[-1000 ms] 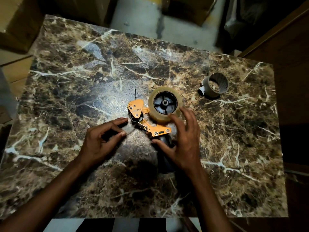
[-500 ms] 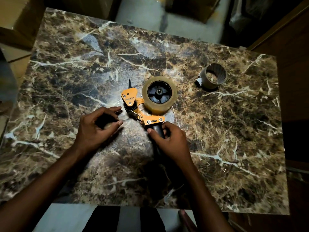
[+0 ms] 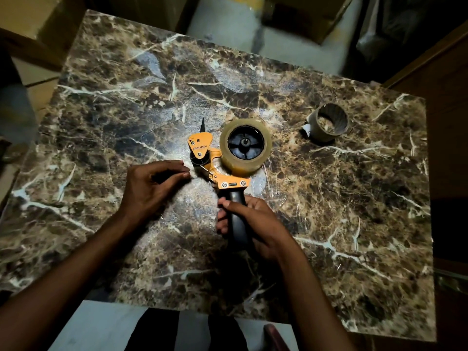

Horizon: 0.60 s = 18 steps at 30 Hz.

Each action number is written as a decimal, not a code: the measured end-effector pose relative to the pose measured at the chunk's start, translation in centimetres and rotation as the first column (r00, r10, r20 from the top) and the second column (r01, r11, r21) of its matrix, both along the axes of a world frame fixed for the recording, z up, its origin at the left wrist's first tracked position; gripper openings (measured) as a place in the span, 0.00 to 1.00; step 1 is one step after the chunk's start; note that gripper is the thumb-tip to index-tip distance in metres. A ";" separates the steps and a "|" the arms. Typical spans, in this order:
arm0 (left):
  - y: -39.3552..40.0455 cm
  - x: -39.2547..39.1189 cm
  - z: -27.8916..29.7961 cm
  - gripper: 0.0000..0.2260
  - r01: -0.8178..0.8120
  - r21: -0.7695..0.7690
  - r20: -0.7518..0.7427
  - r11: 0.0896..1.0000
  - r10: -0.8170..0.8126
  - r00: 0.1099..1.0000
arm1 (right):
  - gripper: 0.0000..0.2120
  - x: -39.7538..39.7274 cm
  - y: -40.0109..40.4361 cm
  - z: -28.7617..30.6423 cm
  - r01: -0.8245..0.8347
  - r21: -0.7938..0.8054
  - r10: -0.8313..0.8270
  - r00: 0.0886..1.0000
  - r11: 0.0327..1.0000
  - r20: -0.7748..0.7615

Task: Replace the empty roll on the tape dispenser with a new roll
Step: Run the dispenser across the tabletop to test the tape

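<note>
The black handle of the tape dispenser is now gripped tight by the right hand, which was up by the roll a second ago. The left hand is kept pinched shut beside the front roller; what is pinched cannot be told. The new roll is already sat on the wheel, so the tape likely gets threaded next. The empty roll is left well apart on the bench, with nothing inside it
</note>
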State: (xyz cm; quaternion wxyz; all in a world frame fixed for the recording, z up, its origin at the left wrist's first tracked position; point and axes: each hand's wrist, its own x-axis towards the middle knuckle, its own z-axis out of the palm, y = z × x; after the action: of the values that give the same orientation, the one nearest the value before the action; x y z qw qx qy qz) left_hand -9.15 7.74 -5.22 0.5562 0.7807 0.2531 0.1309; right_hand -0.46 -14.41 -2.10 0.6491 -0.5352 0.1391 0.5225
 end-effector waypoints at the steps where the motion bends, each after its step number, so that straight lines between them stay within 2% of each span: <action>1: 0.0 0.0 0.0 0.08 -0.001 -0.013 -0.003 1.000 0.001 1.000 | 0.04 -0.1 0.0 0.0 -0.021 0.032 0.022 0.999 0.999 -0.027; 4: 0.1 -0.1 0.0 0.07 0.006 -0.053 0.001 0.999 -0.006 1.000 | 0.04 -0.2 0.1 -0.2 -0.058 0.150 0.071 0.994 0.987 -0.086; 7: 0.2 -0.1 0.2 0.06 0.022 -0.040 -0.004 0.999 -0.022 1.000 | 0.05 -0.3 0.2 -0.4 -0.013 0.220 0.041 0.992 0.975 -0.122; 12: 0.2 0.3 0.7 0.04 0.040 0.032 -0.007 0.999 -0.040 0.999 | 0.06 -1.2 0.5 -0.6 0.030 0.152 -0.024 0.999 0.988 -0.041; 18: 0.2 0.7 0.8 0.06 0.105 0.099 0.026 0.990 -0.108 0.994 | 0.06 -1.8 0.4 -0.4 0.059 0.124 -0.060 0.998 0.990 0.001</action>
State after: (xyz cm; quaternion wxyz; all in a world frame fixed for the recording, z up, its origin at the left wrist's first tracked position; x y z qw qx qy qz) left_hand -8.44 7.95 -4.43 0.5277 0.8170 0.1956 0.1255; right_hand -2.30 -14.00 -2.49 0.6967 -0.4907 0.1205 0.5092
